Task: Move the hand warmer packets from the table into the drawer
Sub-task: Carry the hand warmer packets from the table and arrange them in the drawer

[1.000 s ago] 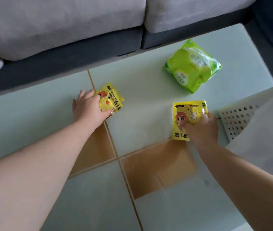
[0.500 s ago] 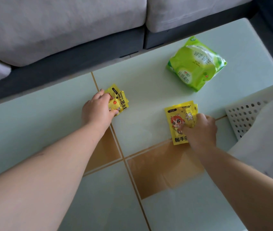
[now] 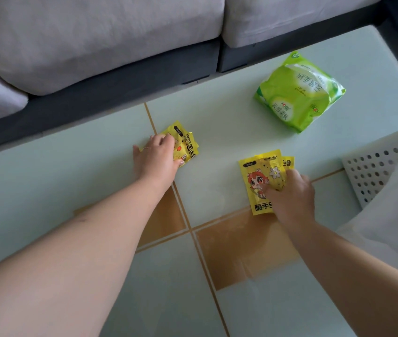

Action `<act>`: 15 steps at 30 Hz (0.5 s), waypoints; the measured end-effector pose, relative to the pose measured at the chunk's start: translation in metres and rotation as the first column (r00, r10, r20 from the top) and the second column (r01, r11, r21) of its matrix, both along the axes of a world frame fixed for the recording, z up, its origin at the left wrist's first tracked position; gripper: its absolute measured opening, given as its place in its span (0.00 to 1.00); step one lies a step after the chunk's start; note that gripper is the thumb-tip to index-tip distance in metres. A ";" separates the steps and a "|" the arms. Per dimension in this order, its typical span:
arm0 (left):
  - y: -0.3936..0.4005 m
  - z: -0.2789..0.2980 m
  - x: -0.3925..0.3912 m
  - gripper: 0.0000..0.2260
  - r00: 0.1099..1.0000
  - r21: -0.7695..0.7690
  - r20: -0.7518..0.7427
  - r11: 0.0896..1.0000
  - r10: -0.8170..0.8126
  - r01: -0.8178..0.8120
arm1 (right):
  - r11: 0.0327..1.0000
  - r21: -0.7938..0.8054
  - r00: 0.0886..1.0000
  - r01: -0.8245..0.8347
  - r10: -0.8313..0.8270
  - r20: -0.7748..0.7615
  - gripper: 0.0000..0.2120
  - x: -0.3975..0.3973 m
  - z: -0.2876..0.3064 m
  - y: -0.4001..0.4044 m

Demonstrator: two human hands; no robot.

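Both arms reach out over the pale green glass worktop [image 3: 229,122]. The left hand [image 3: 155,156] lies on a small stack of yellow hand warmer packets [image 3: 188,148] near the middle of the worktop, just right of a tan seam; its fingers curl over the left part of the stack and the thumb presses the near edge, so it grips the packets against the glass. The right hand [image 3: 290,193] rests on a second stack of yellow packets [image 3: 258,176] nearer the worktop's right edge — fingers spread flat across the lower right part, pinning them down rather than closed round them. At least two packets show there, one fanned out behind the top one. A green soft pack [image 3: 300,93] lies toward the far right corner, well apart from both stacks. A white perforated panel [image 3: 373,171] sits at the right edge.
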State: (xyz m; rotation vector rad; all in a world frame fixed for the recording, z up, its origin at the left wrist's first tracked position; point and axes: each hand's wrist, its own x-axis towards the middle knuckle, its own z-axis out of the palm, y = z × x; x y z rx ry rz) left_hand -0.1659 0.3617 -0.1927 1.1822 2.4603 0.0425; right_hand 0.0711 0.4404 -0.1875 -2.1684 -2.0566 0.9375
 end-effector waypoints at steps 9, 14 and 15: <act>-0.003 0.000 -0.007 0.22 0.999 0.035 -0.031 0.999 0.007 -0.006 | 0.998 -0.051 0.991 -0.025 0.018 -0.136 0.14 -0.013 0.002 -0.005; -0.006 0.005 -0.006 0.23 0.991 0.092 0.074 0.989 0.108 -0.115 | 0.977 -0.211 0.919 0.022 -0.103 -0.381 0.12 -0.023 0.014 -0.016; -0.008 0.006 -0.004 0.23 0.985 0.098 0.108 0.984 0.135 -0.146 | 0.960 -0.276 0.882 0.041 -0.165 -0.442 0.11 -0.023 0.017 -0.020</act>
